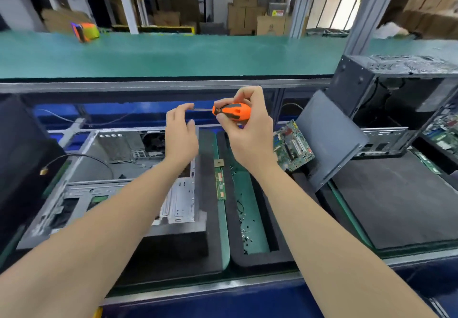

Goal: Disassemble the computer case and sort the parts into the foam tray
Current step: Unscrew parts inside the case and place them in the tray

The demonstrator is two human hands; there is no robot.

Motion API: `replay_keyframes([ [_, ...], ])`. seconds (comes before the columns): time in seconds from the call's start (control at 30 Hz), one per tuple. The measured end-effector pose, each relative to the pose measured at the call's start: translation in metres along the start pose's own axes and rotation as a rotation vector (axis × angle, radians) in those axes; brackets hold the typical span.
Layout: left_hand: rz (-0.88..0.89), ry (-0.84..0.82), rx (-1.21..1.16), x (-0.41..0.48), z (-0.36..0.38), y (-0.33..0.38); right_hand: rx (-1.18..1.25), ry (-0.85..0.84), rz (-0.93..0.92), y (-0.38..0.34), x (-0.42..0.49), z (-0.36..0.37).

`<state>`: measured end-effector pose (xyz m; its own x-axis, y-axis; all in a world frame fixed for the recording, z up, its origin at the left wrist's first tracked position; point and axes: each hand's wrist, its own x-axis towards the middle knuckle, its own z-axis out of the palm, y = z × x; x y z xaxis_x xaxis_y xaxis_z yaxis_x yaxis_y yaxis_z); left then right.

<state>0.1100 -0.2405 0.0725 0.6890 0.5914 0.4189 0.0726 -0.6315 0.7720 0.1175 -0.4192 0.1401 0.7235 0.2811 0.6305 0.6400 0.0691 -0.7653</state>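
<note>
With right grip [250, 139] wrapped round the orange screwdriver [233, 111] and left grip [179, 139] loosely open, forefinger on the shaft tip, steady the bit, then seat it squarely in the opened computer case [124, 159] at left, beside the foam tray [260, 259].

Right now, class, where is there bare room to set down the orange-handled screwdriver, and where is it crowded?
Free: the flat black foam slab right of the leaning dark panel, and the long green belt at the back. Crowded: the narrow foam tray slot holding loose screws, and the open grey metal case.
</note>
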Motion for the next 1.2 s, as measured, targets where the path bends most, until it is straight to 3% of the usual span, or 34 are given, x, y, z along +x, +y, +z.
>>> replay_keyframes([
  [0.23,-0.085,-0.040,0.170,0.000,-0.094,-0.067,0.077,-0.080,-0.107,-0.053,0.016,0.083],
  [0.4,-0.066,-0.208,0.124,-0.017,-0.166,-0.116,0.051,-0.164,-0.197,-0.087,0.023,0.158],
  [0.67,-0.018,-0.475,0.208,-0.025,-0.259,-0.170,0.103,-0.229,-0.180,-0.123,0.016,0.264],
  [0.87,0.069,-0.546,0.241,-0.027,-0.294,-0.205,0.046,-0.268,-0.178,-0.131,0.010,0.316],
  [1.2,0.062,-0.549,0.134,-0.019,-0.303,-0.237,-0.034,-0.239,-0.127,-0.125,0.007,0.351],
])
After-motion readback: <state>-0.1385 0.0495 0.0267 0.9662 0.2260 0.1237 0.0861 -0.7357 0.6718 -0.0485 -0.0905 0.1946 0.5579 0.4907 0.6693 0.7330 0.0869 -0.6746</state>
